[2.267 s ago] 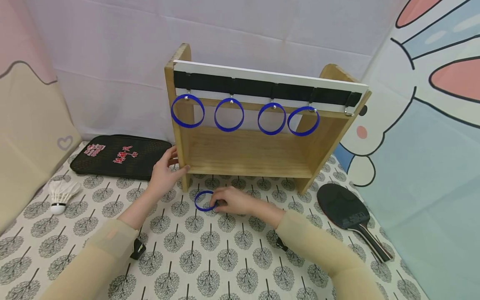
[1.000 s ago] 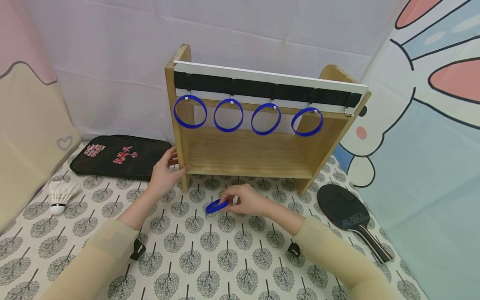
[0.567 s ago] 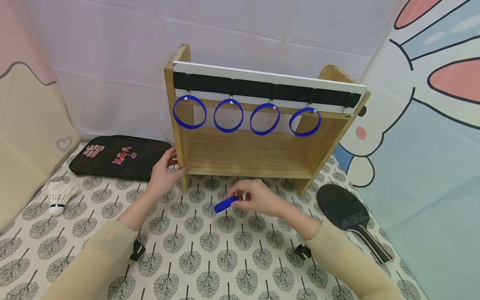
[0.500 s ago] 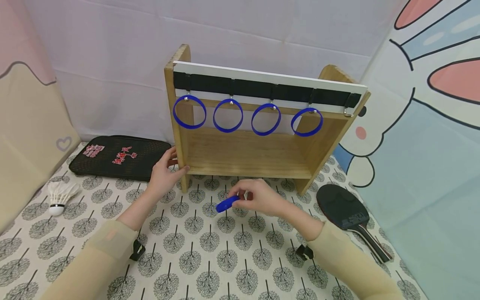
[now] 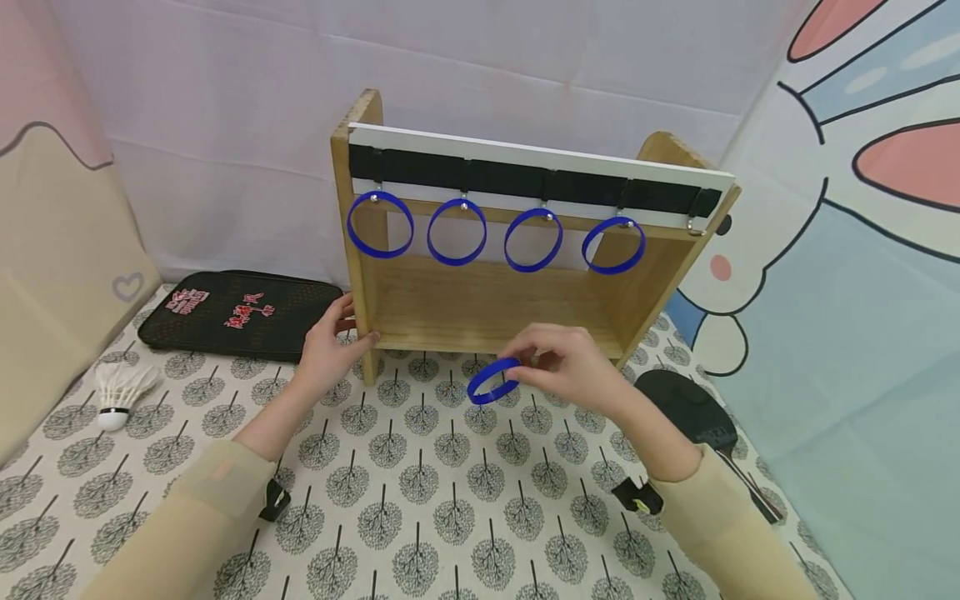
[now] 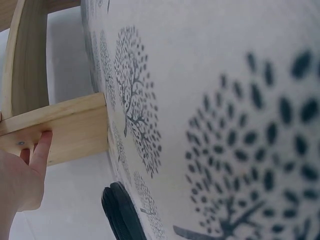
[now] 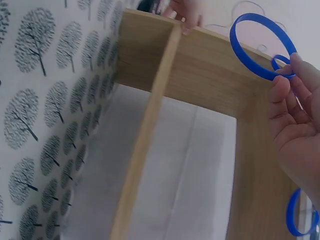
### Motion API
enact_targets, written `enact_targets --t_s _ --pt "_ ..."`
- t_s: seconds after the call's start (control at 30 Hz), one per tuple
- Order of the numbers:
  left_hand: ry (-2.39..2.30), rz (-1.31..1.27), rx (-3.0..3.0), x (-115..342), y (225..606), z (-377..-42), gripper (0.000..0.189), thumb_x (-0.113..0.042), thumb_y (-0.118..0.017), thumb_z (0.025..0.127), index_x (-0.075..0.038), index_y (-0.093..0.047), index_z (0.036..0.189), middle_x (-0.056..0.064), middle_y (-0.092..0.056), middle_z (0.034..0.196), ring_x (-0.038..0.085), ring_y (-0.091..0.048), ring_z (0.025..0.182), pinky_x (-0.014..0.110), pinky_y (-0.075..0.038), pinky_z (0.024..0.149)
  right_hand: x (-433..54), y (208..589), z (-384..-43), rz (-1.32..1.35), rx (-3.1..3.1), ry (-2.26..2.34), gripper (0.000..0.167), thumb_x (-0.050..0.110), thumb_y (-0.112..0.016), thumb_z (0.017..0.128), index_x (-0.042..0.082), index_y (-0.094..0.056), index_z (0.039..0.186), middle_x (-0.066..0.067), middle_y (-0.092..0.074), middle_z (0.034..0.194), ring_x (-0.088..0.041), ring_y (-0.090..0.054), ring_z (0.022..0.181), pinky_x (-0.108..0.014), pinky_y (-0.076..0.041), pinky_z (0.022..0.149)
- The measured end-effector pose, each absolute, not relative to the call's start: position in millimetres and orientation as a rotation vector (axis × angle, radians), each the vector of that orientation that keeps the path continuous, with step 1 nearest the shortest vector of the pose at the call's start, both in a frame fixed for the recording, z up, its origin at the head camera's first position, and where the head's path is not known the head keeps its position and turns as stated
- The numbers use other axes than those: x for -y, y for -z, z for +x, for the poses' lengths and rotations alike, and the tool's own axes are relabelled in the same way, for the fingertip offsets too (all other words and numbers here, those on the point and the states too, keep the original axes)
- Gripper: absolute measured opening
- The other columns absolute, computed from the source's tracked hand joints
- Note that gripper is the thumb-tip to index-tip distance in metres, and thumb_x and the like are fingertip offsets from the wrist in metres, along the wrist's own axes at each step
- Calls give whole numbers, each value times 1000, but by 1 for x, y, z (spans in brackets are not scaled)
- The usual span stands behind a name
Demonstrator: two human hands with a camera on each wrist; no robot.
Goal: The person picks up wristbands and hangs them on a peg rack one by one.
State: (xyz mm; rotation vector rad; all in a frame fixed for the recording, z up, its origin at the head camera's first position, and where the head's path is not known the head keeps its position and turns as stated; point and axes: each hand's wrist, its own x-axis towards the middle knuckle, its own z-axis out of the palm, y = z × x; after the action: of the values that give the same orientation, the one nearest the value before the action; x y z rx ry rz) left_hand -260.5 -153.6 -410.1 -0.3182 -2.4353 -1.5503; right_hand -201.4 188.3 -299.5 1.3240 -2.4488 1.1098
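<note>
A wooden shelf unit (image 5: 495, 310) stands on the cloth, a black strip with hooks (image 5: 502, 177) along its white top rail. My left hand (image 5: 327, 346) grips the left side panel, thumb at the front edge and fingers on the outer face (image 6: 80, 137). Between thumb and fingers, my right hand (image 5: 566, 365) pinches a thin blue ring (image 5: 492, 367), tilted, in front of the lower board; the right wrist view shows the same ring (image 7: 245, 59) whole. Several matching blue rings (image 5: 455, 262) hang from the hooks. At the right end of the strip is a metal hook (image 5: 696, 225) without a ring.
A black zip case (image 5: 243, 317) lies left of the shelf, with a shuttlecock (image 5: 120, 393) in front of it. On the right lies a table tennis bat (image 5: 682, 408), partly behind my right forearm. Tree-print cloth (image 5: 420, 517) covers the table.
My right hand took the blue ring from the cloth, raised it and carried it right, toward the shelf. The hanging rings swung slightly. My left hand stays on the panel.
</note>
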Motion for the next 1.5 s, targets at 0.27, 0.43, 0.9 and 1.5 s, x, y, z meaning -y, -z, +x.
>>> enact_targets --t_s 0.27,0.43,0.9,1.5 --pt "1541 -319 2441 153 410 -260 70 -23 -66 89 -17 -30 149 18 -47 135 38 -51 119 53 -51 84 -211 269 -192 1197 2310 -1152 22 -6 -73 77 2 -68 97 -7 -68 87 -7 -61 74 -19 -53 59" --pt "1532 -323 2444 154 410 -260 70 -24 -66 89 -18 -29 149 18 -46 135 38 -51 119 53 -51 84 -227 250 -190 1133 2221 -1176 22 -12 -72 75 -1 -66 93 -1 -67 85 -7 -60 71 -17 -52 59" --pt "1535 -322 2447 154 410 -259 69 -22 -65 90 -19 -29 149 17 -46 134 37 -51 119 52 -52 84 -273 211 -203 1023 1888 -1404 11 -14 -65 79 -21 -59 86 -4 -68 86 -10 -54 63 -15 -45 51" --pt "1536 -330 2437 154 411 -260 69 -21 -65 90 -18 -29 149 18 -47 134 37 -51 118 52 -52 84 -322 207 -233 626 1882 -1349 17 -4 -66 83 -16 -65 96 0 -67 78 -12 -49 51 -14 -43 47"
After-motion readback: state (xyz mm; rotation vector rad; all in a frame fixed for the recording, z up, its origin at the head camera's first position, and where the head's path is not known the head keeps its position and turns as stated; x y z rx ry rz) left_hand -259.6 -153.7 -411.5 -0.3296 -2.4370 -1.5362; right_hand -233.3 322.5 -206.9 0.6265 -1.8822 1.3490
